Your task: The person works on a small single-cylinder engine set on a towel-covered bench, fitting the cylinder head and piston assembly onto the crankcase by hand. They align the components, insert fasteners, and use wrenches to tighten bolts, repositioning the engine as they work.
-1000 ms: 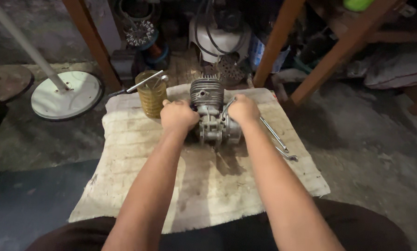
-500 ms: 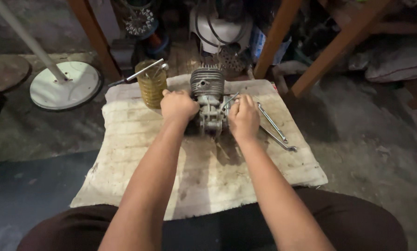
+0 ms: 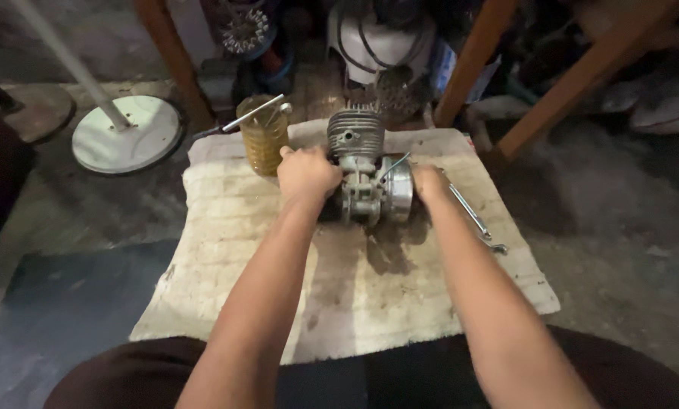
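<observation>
A small grey engine (image 3: 362, 170) with a finned cylinder stands upright on a stained pale cloth (image 3: 355, 303). My left hand (image 3: 307, 174) grips its left side, fingers wrapped onto the casing. Pressed against the round metal cover on its right side is my right hand (image 3: 430, 183), whose fingertips are hidden behind the cover. A thin metal rod (image 3: 394, 167) slants across the engine beside that hand; I cannot tell whether the hand holds it.
A jar of yellowish liquid (image 3: 262, 142) stands left of the engine with a metal tool (image 3: 252, 115) across its top. A wrench (image 3: 472, 216) lies on the cloth at right. Behind are wooden legs (image 3: 472, 64), a white round stand base (image 3: 127, 136) and machine parts.
My right hand has slid from the top of the engine down to its right side. My left hand keeps its grip on the left side.
</observation>
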A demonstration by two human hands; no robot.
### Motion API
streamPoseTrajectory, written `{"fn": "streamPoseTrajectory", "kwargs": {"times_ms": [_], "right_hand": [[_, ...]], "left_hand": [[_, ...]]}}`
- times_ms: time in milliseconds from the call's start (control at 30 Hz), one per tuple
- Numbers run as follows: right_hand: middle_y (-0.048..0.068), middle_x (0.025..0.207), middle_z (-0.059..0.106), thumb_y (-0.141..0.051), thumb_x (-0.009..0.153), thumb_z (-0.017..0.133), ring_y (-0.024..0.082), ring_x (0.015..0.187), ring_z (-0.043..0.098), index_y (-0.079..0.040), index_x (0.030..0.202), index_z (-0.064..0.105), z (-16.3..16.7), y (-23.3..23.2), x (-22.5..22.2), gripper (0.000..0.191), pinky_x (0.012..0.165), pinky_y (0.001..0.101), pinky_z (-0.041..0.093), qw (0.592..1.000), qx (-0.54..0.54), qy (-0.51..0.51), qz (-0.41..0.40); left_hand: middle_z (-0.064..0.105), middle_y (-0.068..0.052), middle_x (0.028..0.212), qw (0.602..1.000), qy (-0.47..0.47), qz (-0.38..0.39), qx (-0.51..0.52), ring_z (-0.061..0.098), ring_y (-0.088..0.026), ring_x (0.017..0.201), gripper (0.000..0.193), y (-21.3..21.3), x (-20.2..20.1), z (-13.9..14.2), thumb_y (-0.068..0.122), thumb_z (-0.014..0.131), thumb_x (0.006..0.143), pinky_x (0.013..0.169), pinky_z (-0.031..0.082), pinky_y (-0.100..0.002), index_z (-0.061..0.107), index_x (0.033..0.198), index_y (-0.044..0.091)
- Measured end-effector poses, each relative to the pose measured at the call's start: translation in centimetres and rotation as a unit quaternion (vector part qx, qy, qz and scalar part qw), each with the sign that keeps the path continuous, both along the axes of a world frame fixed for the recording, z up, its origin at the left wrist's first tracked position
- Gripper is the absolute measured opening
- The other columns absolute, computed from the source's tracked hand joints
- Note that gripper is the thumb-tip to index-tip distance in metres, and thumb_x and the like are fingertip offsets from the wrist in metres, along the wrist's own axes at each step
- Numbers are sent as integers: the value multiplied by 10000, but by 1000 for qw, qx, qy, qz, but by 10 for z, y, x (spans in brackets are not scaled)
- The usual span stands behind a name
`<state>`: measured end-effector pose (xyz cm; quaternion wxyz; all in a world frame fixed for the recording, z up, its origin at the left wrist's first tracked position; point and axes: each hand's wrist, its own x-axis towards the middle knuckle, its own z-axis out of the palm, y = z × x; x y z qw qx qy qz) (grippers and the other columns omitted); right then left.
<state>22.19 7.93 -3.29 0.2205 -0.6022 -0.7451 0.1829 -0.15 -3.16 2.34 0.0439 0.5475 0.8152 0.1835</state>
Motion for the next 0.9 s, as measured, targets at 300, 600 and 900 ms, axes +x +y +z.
{"fn": "streamPoseTrajectory", "kwargs": {"times_ms": [300, 600, 900], "right_hand": [[241, 1023, 744, -184, 949, 644, 309, 857, 719, -6, 976, 757, -15, -19, -20, 213, 794, 414, 543, 782, 2, 617, -88], [172, 846, 742, -168, 893, 766, 321, 775, 731, -62, 969, 729, 48, -48, -34, 135, 707, 395, 547, 948, 228, 221, 11], [186, 864, 729, -365, 900, 687, 408, 849, 681, -114, 903, 771, 54, -34, -43, 264, 743, 524, 536, 981, 166, -34, -89]], "left_hand": [[764, -152, 1018, 1000, 22, -3, 14, 666, -374, 1080, 326, 3, -1, -5, 318, 635, 787, 930, 536, -432, 794, 959, 91], [759, -164, 1028, 1000, 13, 11, 19, 635, -401, 1134, 343, 2, 0, -3, 321, 625, 798, 902, 549, -447, 790, 973, 76], [765, -150, 1034, 1000, 12, 9, 13, 651, -377, 1119, 335, 6, -2, -7, 291, 598, 814, 916, 551, -437, 793, 970, 67]]}}
